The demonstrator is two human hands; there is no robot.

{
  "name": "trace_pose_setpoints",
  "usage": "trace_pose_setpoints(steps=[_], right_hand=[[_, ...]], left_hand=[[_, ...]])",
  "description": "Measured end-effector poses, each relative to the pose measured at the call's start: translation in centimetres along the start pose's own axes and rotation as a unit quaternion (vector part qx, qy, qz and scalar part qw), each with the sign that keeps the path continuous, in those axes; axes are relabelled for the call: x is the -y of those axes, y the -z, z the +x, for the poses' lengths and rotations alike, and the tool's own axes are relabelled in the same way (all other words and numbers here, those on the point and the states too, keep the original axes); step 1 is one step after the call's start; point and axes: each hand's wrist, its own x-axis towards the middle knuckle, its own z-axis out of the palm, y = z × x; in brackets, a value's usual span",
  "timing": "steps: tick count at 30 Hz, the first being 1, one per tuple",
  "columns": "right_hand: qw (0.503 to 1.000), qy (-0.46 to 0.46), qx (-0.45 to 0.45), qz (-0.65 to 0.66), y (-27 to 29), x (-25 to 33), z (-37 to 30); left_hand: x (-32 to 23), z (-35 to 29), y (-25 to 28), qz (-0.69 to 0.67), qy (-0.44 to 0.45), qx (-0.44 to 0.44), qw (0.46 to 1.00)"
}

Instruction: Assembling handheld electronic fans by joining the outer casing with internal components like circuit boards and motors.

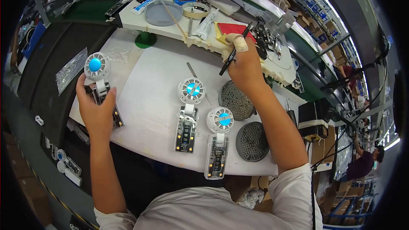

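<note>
At the left edge of the white bench, my left hand (pixel 94 108) grips a handheld fan (pixel 97 66) with a round white head, a blue centre and a see-through body. My fingers wrap the body just under the head. My right hand (pixel 246 61) is raised near the far shelf, closed around a slim black tool (pixel 228 64); its exact kind is unclear. A beige cover wraps one finger of that hand. Two similar devices lie on the bench between my hands: one fan (pixel 186 130) left of the other fan (pixel 218 155), heads pointing away from me.
A round dish of small metal parts (pixel 234 98) and a dark perforated disc (pixel 252 142) lie right of the fans. The raised shelf (pixel 128 19) holds a grey round dish (pixel 164 13), a white tube (pixel 205 24) and red paper (pixel 232 29). A black conveyor belt (pixel 47 76) runs left.
</note>
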Motion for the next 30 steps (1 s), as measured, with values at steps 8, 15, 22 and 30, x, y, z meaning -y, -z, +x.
trace_pose_setpoints(steps=[8,15,22,30], right_hand=[[0.998,-0.043,0.043,0.032,-0.4,0.0,0.1],[0.850,-0.227,0.063,0.471,2.7,2.3,0.5],[0.808,-0.248,0.099,0.526,7.0,11.8,-2.4],[0.928,-0.070,0.109,0.349,6.0,13.7,-4.1]], left_hand=[[-3.5,-7.7,-1.9,-0.226,0.006,0.134,0.965],[-3.4,-9.2,-2.5,-0.206,0.015,0.171,0.963],[-3.3,-11.2,-2.8,-0.191,-0.065,0.202,0.958],[-4.8,-12.7,-1.9,-0.147,-0.082,0.219,0.961]])
